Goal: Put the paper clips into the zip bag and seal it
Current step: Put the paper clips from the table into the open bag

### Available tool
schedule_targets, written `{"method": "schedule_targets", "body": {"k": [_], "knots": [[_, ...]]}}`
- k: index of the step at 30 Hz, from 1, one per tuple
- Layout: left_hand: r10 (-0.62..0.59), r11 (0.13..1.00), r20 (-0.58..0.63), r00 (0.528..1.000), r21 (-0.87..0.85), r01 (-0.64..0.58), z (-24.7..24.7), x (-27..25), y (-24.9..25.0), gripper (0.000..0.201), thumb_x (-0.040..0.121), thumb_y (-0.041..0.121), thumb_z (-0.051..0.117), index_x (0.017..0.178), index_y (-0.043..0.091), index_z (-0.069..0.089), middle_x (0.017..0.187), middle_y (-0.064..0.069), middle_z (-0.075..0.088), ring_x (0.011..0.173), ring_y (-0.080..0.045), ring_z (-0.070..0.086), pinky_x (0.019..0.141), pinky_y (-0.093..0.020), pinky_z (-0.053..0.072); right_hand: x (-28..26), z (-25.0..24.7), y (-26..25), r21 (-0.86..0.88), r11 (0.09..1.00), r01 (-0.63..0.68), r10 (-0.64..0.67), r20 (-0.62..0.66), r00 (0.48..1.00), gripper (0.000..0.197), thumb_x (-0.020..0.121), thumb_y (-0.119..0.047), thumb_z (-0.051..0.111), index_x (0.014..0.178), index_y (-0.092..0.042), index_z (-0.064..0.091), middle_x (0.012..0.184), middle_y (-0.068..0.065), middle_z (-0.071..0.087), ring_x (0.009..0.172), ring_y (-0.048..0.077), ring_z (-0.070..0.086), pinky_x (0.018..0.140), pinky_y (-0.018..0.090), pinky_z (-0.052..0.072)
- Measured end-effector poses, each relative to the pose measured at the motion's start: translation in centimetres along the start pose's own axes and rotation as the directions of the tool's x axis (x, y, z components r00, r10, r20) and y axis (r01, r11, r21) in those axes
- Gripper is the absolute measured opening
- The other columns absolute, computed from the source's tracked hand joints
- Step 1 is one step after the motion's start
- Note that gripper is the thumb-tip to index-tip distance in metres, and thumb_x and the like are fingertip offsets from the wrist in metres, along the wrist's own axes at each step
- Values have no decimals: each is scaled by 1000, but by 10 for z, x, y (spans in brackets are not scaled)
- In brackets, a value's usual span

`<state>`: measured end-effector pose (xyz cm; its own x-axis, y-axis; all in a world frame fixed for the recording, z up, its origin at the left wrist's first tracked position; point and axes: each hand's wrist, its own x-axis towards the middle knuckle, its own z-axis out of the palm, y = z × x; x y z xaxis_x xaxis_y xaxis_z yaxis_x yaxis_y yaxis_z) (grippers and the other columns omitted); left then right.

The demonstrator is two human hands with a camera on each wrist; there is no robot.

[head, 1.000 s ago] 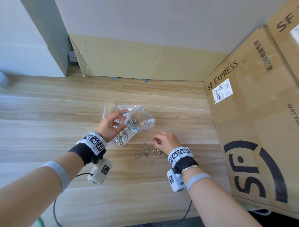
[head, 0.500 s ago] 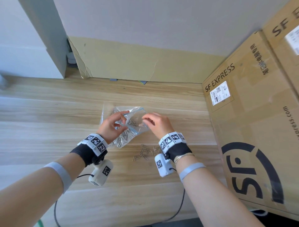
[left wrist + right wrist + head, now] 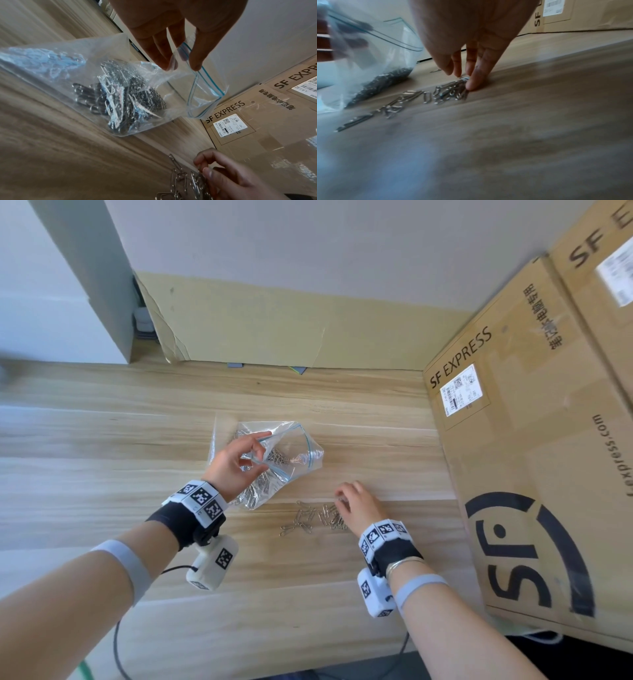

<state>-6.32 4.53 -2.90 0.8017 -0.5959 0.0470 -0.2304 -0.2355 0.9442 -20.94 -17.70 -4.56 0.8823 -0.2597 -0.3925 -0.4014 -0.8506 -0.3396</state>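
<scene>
A clear zip bag (image 3: 294, 451) with a blue seal line lies on the wooden table (image 3: 102, 460); a heap of paper clips (image 3: 123, 93) is inside it. My left hand (image 3: 239, 462) pinches the near rim of the bag's mouth (image 3: 181, 65) and holds it lifted open toward the right. Several loose paper clips (image 3: 308, 520) lie in a row on the table in front of the bag. My right hand (image 3: 352, 503) is down at the right end of that row, its fingertips (image 3: 471, 83) closing on a few clips (image 3: 447, 93).
Large SF Express cardboard boxes (image 3: 534, 474) stand along the table's right side, close to my right hand. A flat cardboard sheet (image 3: 274, 326) leans on the back wall. A cable (image 3: 118, 655) hangs at the table's front edge.
My right hand rose from the loose clips to the bag's mouth half a second ago and has come back down to the clips. My left hand kept holding the bag's mouth.
</scene>
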Motion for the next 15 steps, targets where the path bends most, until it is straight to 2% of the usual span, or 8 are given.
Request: {"method": "schedule_targets", "body": {"k": [5,6,8,10,11,13,15], "knots": [[-1,1000,9,1000,-3,1,0,0,2,37,75,0,65,67,30,45,117,25,49,97,5,57,78,-11,49,0,-2,-13,99,994,46,-52,62,997,23,91,-20,49,113,-15,56,118,3,54,97,16,56,90,32,47],[-3,1000,10,1000,-5,3,0,0,2,37,75,0,65,67,29,45,117,25,49,97,5,56,78,-11,48,-1,-6,-10,105,993,49,-59,88,994,28,89,-22,53,117,-19,54,121,1,52,93,13,56,90,32,48],[-11,1000,5,1000,0,11,0,0,3,35,75,0,65,66,27,44,117,26,48,98,3,57,80,-12,49,-5,-14,-1,91,995,41,-56,173,983,52,78,-29,67,125,-31,44,128,-4,43,90,9,52,90,34,49],[-20,1000,-3,1000,7,20,-1,-1,3,30,75,0,64,68,22,45,116,25,49,97,-1,58,82,-16,51,-8,-18,7,46,998,38,-49,253,966,79,64,-32,78,131,-38,35,134,-5,33,108,11,47,98,34,44],[-21,1000,-6,1000,13,21,-1,-2,4,29,75,0,64,69,21,46,115,25,49,97,-4,59,82,-19,51,-10,-17,8,18,998,57,-60,276,959,87,61,-32,81,133,-37,33,137,-5,30,116,13,42,101,33,40],[-13,1000,-9,1000,14,14,-1,-3,5,29,75,0,64,69,21,45,115,24,49,99,-8,58,82,-21,52,-11,-13,4,-30,994,105,-91,292,952,89,61,-33,81,135,-32,32,141,-3,28,123,16,39,102,31,35],[-15,1000,-9,1000,13,15,-1,-3,5,29,75,0,64,69,21,45,114,23,49,100,-10,58,82,-22,52,-11,-5,-5,-44,988,149,-131,277,952,83,65,-33,78,135,-28,34,140,-1,32,122,17,41,99,29,36]]}}
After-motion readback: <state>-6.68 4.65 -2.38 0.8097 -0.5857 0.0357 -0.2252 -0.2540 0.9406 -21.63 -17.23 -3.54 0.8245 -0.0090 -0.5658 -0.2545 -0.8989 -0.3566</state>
